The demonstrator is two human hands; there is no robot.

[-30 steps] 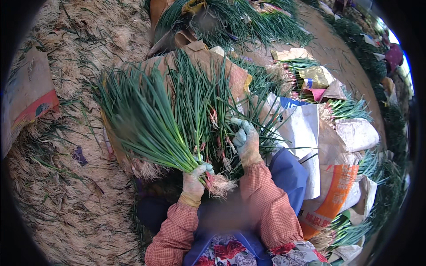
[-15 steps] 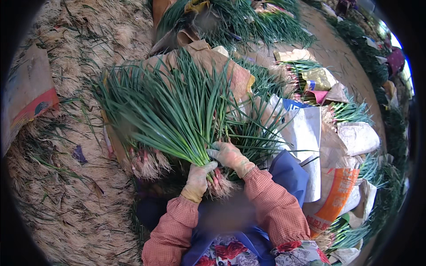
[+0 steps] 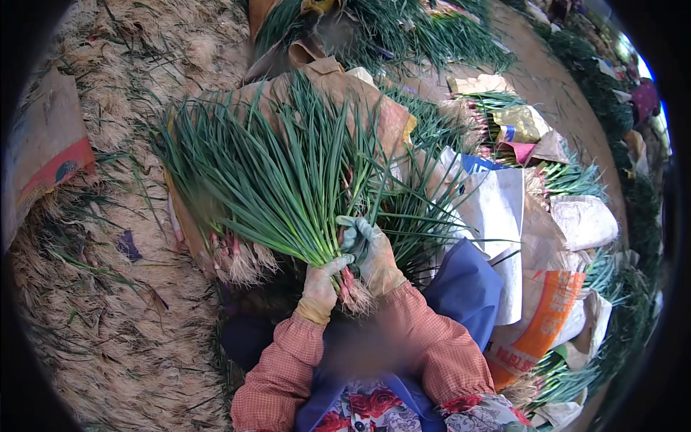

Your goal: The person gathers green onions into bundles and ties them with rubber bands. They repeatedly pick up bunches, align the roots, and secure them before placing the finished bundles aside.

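Note:
My left hand (image 3: 322, 288), in a pale work glove, is closed around the lower stems of a bunch of green onions (image 3: 288, 187). Its long green leaves fan up and to the left, and the reddish bulbs with whitish roots (image 3: 354, 294) stick out below the grip. Beside the stems on the right is my right hand (image 3: 373, 255), gloved with greenish fingers, bent and turned inward, a dark gap between them; I see nothing held in it. More green onions with stringy roots (image 3: 241, 261) lie just left of the bunch, partly hidden by its leaves.
Dry roots and trimmings (image 3: 122, 302) cover the ground at left, with a printed sack (image 3: 54, 144) on them. Brown sacking (image 3: 381, 108) lies beyond the bunch. At right are wrapped onion bundles (image 3: 489, 115), a white sheet (image 3: 500, 216) and an orange-striped sack (image 3: 543, 317). A larger onion pile (image 3: 403, 36) stands behind.
My right hand has turned and drawn slightly away from the stems, showing its greenish finger side. My left hand keeps its grip, and the roots have shifted slightly up.

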